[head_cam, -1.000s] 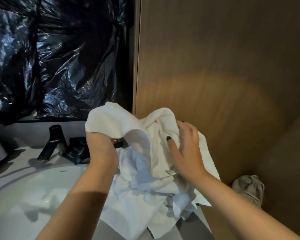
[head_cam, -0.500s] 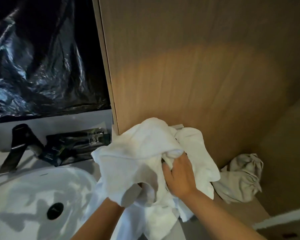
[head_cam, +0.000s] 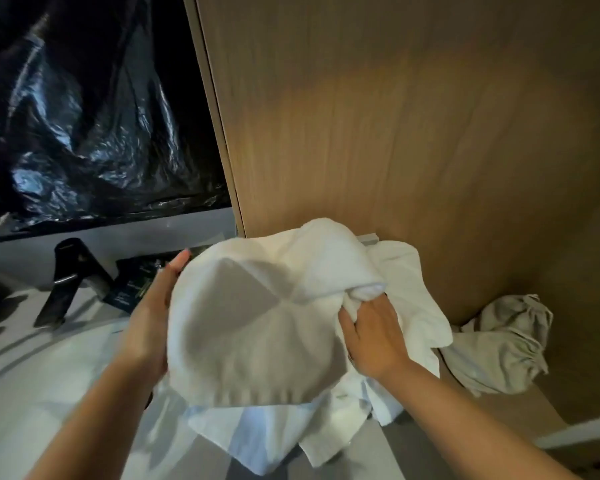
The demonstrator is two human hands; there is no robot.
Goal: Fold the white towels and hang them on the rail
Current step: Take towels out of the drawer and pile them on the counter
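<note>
I hold a white towel (head_cam: 257,334) up in front of me, spread between both hands. My left hand (head_cam: 149,320) holds its left edge; the thumb points up along the cloth and the fingers are hidden behind it. My right hand (head_cam: 371,334) grips a bunched fold at the towel's right side. More white towels (head_cam: 278,434) lie heaped underneath, and another (head_cam: 413,306) hangs to the right. A short pale end of the rail (head_cam: 369,239) peeks out above the towel against the wooden wall; the rest is hidden.
A wooden wall panel (head_cam: 395,133) rises straight ahead. A crumpled grey-beige cloth (head_cam: 499,348) lies at the right. To the left are a white sink basin (head_cam: 32,393), a black faucet (head_cam: 73,282), a dark packet (head_cam: 132,285) and black plastic sheeting (head_cam: 84,116).
My left hand came out from under the towel to its left edge, and the towel is spread wider between both hands. My right hand keeps its grip on the bunched fold.
</note>
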